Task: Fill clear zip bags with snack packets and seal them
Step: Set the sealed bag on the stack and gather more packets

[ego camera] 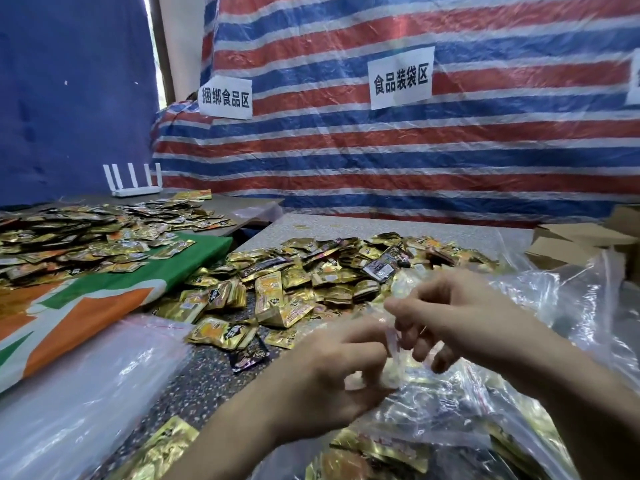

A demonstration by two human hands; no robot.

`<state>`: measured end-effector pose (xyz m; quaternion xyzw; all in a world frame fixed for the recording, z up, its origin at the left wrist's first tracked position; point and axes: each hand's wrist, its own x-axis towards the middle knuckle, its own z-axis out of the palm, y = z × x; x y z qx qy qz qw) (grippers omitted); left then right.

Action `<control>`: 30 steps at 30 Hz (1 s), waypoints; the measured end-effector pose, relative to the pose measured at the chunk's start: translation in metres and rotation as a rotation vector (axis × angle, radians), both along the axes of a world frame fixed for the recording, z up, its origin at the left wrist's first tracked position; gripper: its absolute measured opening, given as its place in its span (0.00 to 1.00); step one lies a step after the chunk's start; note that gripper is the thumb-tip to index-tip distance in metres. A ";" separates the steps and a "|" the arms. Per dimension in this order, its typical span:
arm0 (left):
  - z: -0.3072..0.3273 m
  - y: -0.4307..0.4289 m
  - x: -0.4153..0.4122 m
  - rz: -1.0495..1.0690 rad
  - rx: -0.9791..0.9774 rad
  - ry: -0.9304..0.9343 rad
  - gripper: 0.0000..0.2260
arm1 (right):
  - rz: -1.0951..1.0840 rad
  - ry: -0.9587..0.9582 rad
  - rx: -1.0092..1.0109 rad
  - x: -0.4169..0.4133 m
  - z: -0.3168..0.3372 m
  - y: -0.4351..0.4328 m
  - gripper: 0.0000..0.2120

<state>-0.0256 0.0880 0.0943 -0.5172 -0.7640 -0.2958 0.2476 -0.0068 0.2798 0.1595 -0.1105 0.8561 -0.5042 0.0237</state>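
Note:
A clear zip bag [440, 407] holding gold snack packets lies at the lower right of the speckled table [194, 379]. My left hand [332, 375] and my right hand [450, 317] both pinch the bag's top edge close together, fingers curled on the plastic. A heap of loose gold and dark snack packets [311, 282] lies just beyond my hands. A stack of flat clear zip bags [79, 386] with a red seal line sits at the lower left. More filled clear bags [571, 306] pile up at the right.
A second spread of packets [86, 233] covers a green, orange and white sheet [86, 306] on the left table. A white router [133, 181] stands behind it. Cardboard boxes [581, 240] sit at far right. A striped tarp [415, 150] with paper signs hangs behind.

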 end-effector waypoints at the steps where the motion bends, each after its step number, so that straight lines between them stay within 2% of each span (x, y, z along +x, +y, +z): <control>1: 0.001 0.003 -0.002 0.006 0.006 0.025 0.11 | -0.024 -0.006 0.016 0.000 0.000 0.000 0.20; 3: 0.003 0.010 -0.007 0.010 0.009 0.087 0.11 | -0.058 -0.019 0.032 -0.002 0.001 0.001 0.22; 6: 0.013 0.020 -0.016 0.015 -0.049 0.170 0.11 | -0.095 -0.012 0.003 -0.005 0.002 0.004 0.13; 8: 0.026 0.023 -0.021 -0.003 -0.109 0.024 0.12 | -0.115 -0.009 -0.036 -0.006 0.004 0.008 0.07; 11: 0.054 0.015 -0.031 -0.027 -0.221 -0.439 0.12 | -0.100 -0.043 -0.103 -0.005 0.009 0.012 0.10; 14: 0.076 0.002 -0.046 -0.002 -0.304 -0.667 0.17 | -0.107 -0.025 -0.144 -0.004 0.010 0.011 0.10; 18: 0.071 0.003 -0.060 0.050 -0.169 -0.822 0.22 | -0.150 0.050 -0.219 -0.005 0.009 0.009 0.07; 22: 0.058 0.016 -0.069 -0.055 -0.125 -0.920 0.22 | -0.151 0.065 -0.263 -0.004 0.007 0.003 0.08; 26: 0.055 0.012 -0.072 -0.191 -0.058 -1.001 0.15 | -0.172 0.077 -0.292 -0.003 0.008 0.002 0.10; 28: 0.055 0.005 -0.073 -0.189 -0.027 -1.028 0.10 | -0.208 0.110 -0.287 -0.005 0.008 0.006 0.14; 30: 0.056 -0.005 -0.075 -0.161 0.000 -1.037 0.09 | -0.257 0.148 -0.265 -0.007 0.008 0.014 0.16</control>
